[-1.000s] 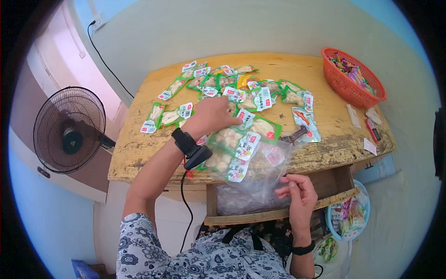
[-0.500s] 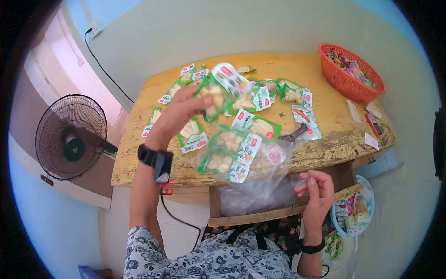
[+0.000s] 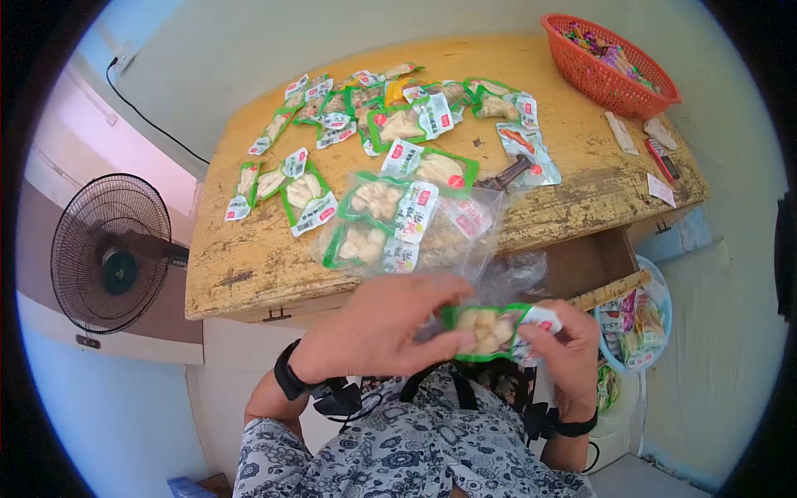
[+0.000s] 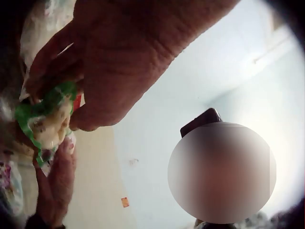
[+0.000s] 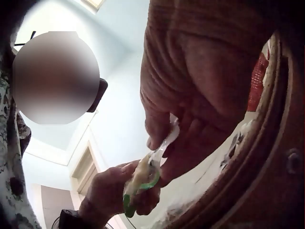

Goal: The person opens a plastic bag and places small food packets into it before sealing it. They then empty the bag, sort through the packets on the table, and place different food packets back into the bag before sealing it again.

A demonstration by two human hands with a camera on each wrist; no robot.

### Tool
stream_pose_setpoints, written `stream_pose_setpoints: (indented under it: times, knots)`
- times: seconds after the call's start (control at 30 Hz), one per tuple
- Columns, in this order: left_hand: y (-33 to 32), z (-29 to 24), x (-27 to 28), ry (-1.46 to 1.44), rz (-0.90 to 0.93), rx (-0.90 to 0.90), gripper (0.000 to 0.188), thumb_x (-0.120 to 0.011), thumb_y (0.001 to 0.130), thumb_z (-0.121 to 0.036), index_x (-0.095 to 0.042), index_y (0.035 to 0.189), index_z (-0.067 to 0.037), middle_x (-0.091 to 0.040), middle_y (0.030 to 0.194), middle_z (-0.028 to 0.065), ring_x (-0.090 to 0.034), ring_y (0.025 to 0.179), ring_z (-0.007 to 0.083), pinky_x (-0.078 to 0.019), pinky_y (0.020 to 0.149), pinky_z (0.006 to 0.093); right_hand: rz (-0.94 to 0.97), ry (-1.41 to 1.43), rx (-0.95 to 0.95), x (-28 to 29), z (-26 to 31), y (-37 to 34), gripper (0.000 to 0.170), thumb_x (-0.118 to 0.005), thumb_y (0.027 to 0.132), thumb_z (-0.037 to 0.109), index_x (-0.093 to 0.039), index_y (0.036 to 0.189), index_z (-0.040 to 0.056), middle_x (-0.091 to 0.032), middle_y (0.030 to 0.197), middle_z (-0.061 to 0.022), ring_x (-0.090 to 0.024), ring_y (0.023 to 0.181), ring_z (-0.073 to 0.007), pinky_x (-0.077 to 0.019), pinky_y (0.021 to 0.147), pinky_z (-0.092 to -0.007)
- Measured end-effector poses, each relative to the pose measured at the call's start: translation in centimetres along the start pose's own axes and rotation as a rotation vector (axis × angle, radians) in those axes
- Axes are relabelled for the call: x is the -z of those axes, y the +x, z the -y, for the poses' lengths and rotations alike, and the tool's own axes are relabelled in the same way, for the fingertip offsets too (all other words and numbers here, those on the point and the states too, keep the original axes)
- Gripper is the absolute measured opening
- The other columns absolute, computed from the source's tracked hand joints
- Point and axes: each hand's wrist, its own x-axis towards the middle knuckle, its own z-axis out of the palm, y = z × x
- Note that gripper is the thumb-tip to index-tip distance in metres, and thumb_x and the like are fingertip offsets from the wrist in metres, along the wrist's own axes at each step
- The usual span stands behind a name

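Observation:
Both hands hold one green-edged snack packet with pale pieces showing through its clear front, in front of the person over the drawer edge. My left hand grips its left end, thumb in front and fingers behind. With thumb and fingers, my right hand pinches the white label end. In the left wrist view the packet hangs between the two hands; in the right wrist view its white end lies under the right thumb. A clear plastic bag with similar packets lies at the table's front edge.
Several more packets are spread over the worn yellow table. A red basket of wrapped sweets stands at the back right, near a small phone. The drawer is pulled out; a blue basin stands beside it. A fan is at left.
My left hand picked a packet up from the pile and brought it down toward the body. The right hand, empty before, now pinches its label end. The head view has shifted.

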Motion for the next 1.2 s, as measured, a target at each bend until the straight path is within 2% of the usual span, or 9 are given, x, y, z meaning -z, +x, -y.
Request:
stream_pose_setpoints:
  times: [0.1, 0.23, 0.33, 0.53, 0.73, 0.83, 0.93, 1.03, 1.2]
  knots:
    - [-0.2, 0.3, -0.5, 0.248, -0.329, 0.024, 0.044, -0.081, 0.083, -0.028, -0.063, 0.114, -0.003, -0.068, 0.092, 0.012, -0.068, 0.075, 0.0249, -0.0542, 0.065, 0.0363, -0.3, 0.081, 0.028, 1.6, -1.9, -0.1, 0.007, -0.073, 0.091, 0.006, -0.069, 0.094, 0.0011, -0.065, 0.082, 0.0026, -0.057, 0.073, -0.0029, -0.0468, 0.063, -0.0227]
    - [0.9, 0.0, -2.3, 0.509, -0.444, -0.027, 0.044, -0.085, 0.079, -0.031, -0.062, 0.104, -0.003, -0.059, 0.082, 0.0103, -0.06, 0.073, 0.0313, -0.0486, 0.064, 0.042, -0.539, 0.352, 0.076, 1.9, -2.6, 0.9, 0.006, -0.067, 0.096, 0.006, -0.062, 0.096, 0.0035, -0.063, 0.087, 0.002, -0.056, 0.075, -0.0027, -0.0468, 0.065, -0.0224]
    - [2.2, 0.3, -4.3, 0.553, -0.479, -0.084, 0.039, -0.083, 0.08, -0.029, -0.06, 0.099, -0.004, -0.054, 0.078, 0.0092, -0.058, 0.073, 0.0326, -0.0462, 0.064, 0.0435, -0.512, 0.394, 0.116, 1.1, -3.1, 2.1, 0.006, -0.065, 0.099, 0.006, -0.06, 0.097, 0.0034, -0.063, 0.088, 0.0017, -0.057, 0.076, -0.003, -0.0469, 0.066, -0.0224]
    - [1.9, 1.8, -5.4, 0.542, -0.477, 0.022, 0.016, -0.075, 0.086, -0.012, -0.063, 0.093, -0.005, -0.055, 0.077, 0.0094, -0.058, 0.068, 0.0279, -0.0464, 0.06, 0.0399, -0.43, 0.432, 0.154, -0.4, -3.8, 2.7, 0.007, -0.066, 0.098, 0.005, -0.062, 0.102, 0.002, -0.065, 0.093, -0.0001, -0.06, 0.08, -0.0043, -0.05, 0.071, -0.0231]
    - [1.5, 1.0, -5.3, 0.03, -0.542, 0.111, 0.006, -0.068, 0.091, -0.003, -0.063, 0.094, -0.003, -0.057, 0.075, 0.0082, -0.056, 0.055, 0.0181, -0.0431, 0.051, 0.0306, -0.376, 0.518, 0.135, -1.4, -2.7, 2.9, 0.008, -0.066, 0.099, 0.006, -0.061, 0.105, 0.0028, -0.065, 0.093, 0.0005, -0.06, 0.08, -0.0046, -0.0508, 0.071, -0.0237]
    - [1.5, 0.6, -5.1, 0.128, -0.576, 0.071, 0.005, -0.068, 0.092, -0.003, -0.063, 0.094, -0.002, -0.057, 0.075, 0.0073, -0.056, 0.056, 0.0165, -0.0432, 0.051, 0.03, -0.334, 0.526, 0.161, -2.4, -2.2, 3.3, 0.008, -0.066, 0.099, 0.006, -0.062, 0.105, 0.0032, -0.065, 0.092, 0.001, -0.061, 0.081, -0.0046, -0.051, 0.072, -0.0233]
    - [1.4, 0.4, -5.4, 0.219, -0.611, 0.006, 0.007, -0.068, 0.088, -0.003, -0.062, 0.092, -0.003, -0.057, 0.078, 0.0105, -0.062, 0.066, 0.0276, -0.0477, 0.055, 0.0374, -0.275, 0.447, 0.151, -3.5, -2.0, 3.7, 0.01, -0.068, 0.098, 0.008, -0.062, 0.104, 0.003, -0.066, 0.092, 0.0009, -0.061, 0.08, -0.0042, -0.051, 0.071, -0.0228]
    - [1.3, 0.3, -5.4, 0.284, -0.623, -0.03, 0.008, -0.07, 0.088, -0.002, -0.064, 0.094, -0.003, -0.058, 0.076, 0.0079, -0.061, 0.061, 0.0222, -0.0465, 0.052, 0.0339, -0.199, 0.365, 0.139, -4.3, -2.5, 4.6, 0.011, -0.069, 0.098, 0.009, -0.063, 0.104, 0.0024, -0.067, 0.092, 0.0005, -0.061, 0.08, -0.0038, -0.0509, 0.069, -0.0232]
    - [1.0, 0.4, -5.4, 0.401, -0.646, -0.1, 0.013, -0.073, 0.084, -0.004, -0.065, 0.094, -0.004, -0.056, 0.077, 0.0086, -0.062, 0.064, 0.0275, -0.048, 0.053, 0.0371, -0.085, 0.367, 0.083, -5.0, -1.2, 6.7, 0.013, -0.067, 0.097, 0.007, -0.065, 0.108, 0.001, -0.068, 0.096, -0.0006, -0.062, 0.084, -0.0053, -0.0518, 0.073, -0.0241]
